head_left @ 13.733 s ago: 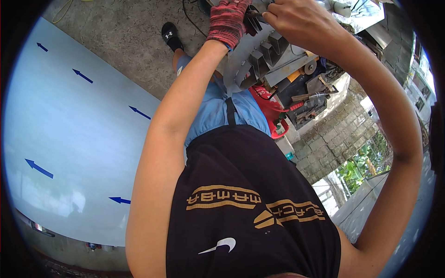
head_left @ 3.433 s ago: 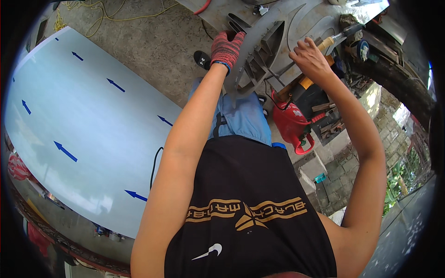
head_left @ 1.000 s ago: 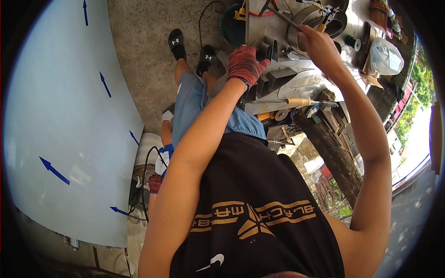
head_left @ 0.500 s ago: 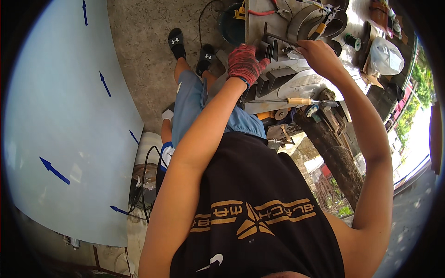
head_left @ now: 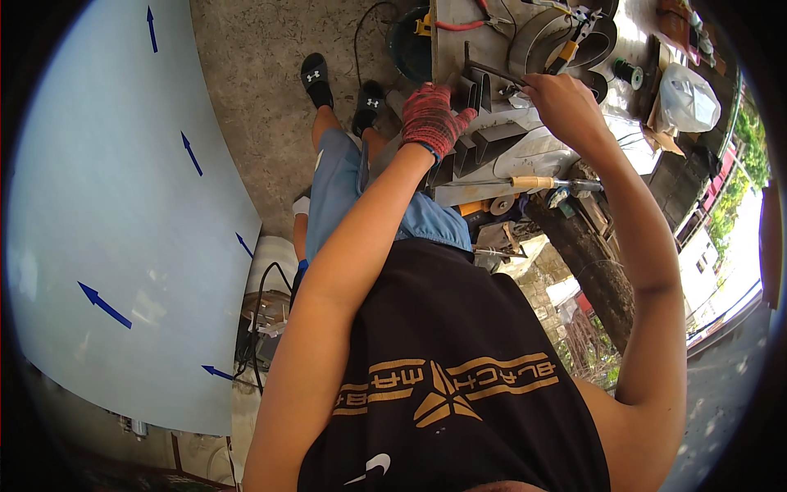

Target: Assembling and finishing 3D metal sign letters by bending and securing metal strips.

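Note:
My left hand (head_left: 433,121), in a red and dark knit glove, is closed at the edge of a bent sheet-metal strip (head_left: 474,92). Its thumb lies against the strip, while the fingertips are partly hidden and blurred. My bare right hand (head_left: 566,102) is wrapped round the end of a thin dark hammer (head_left: 497,71), whose slim head reaches over the metal beside the glove. More folded metal pieces (head_left: 492,146) lie just nearer to me on the worktable (head_left: 459,37). Closer still, a long tool with a wooden handle (head_left: 533,182) rests across the near edge.
Red-handled pliers (head_left: 463,25), yellow-handled pliers (head_left: 568,51) and curled metal bands (head_left: 533,41) lie at the far side. A wire spool (head_left: 629,73) and a clear plastic bag (head_left: 687,98) sit right. A dark bucket (head_left: 407,49) stands beside the table; a pale panel (head_left: 123,230) fills the left.
The view has shifted slightly. The hammer's head has moved a little to the left, with my right hand still round its handle. My left hand stays at the bent strip.

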### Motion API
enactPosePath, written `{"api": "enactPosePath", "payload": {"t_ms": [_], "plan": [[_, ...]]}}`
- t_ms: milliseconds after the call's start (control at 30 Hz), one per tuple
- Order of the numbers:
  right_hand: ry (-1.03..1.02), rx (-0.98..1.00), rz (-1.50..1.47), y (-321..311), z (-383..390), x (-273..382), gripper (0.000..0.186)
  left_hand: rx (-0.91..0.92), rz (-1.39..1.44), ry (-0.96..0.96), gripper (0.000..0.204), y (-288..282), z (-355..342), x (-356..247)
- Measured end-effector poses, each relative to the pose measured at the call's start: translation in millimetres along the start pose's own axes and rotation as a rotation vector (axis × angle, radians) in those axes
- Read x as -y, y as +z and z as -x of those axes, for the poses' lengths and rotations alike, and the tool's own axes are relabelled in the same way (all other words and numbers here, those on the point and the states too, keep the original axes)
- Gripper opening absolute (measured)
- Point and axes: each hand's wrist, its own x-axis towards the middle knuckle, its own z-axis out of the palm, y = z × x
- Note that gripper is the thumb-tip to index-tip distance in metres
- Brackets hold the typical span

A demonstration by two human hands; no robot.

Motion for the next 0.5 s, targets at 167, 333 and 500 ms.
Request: {"api": "enactPosePath", "payload": {"t_ms": [167, 333, 500], "plan": [[-0.032, 0.030, 0.084, -4, -1, 0, 0.022, -0.101, 0.011, 0.085, 0.070, 7, 0, 5], [-0.006, -0.377, -0.007, -52, -8, -11, 0.027, -0.020, 0.023, 0.048, 0.068, -1, 3, 4], [0.025, -0.120, -0.103, -15, 0, -18, 0.029, -0.092, 0.067, 0.091, 0.064, 9, 1, 9]]}}
